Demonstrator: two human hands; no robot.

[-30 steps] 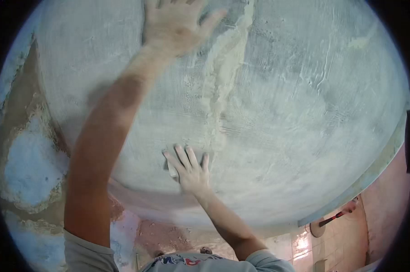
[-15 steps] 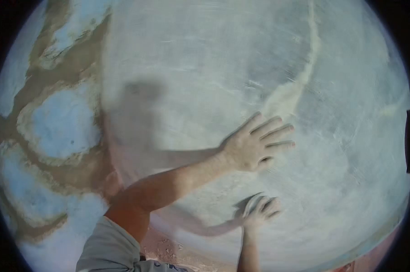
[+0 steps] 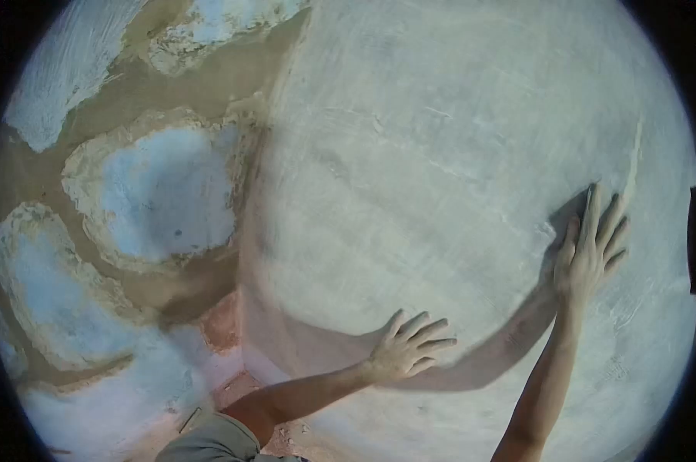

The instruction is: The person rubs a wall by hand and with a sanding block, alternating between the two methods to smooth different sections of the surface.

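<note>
The left hand [image 3: 406,348] sits low near the middle of the view, palm down and flat, its fingers spread and pointing toward 2 o'clock, with its bare forearm running back toward 8 o'clock to a grey sleeve at the bottom edge. The right hand [image 3: 590,254] is raised higher, at about 3 o'clock from the left one, also flat with the fingers close together and pointing toward 12 o'clock, its forearm stretched straight down toward 6 o'clock and out of view

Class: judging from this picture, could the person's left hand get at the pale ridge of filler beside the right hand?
Probably yes: the left hand lies flat on the plaster, and only bare surface separates it from the ridge.
</note>
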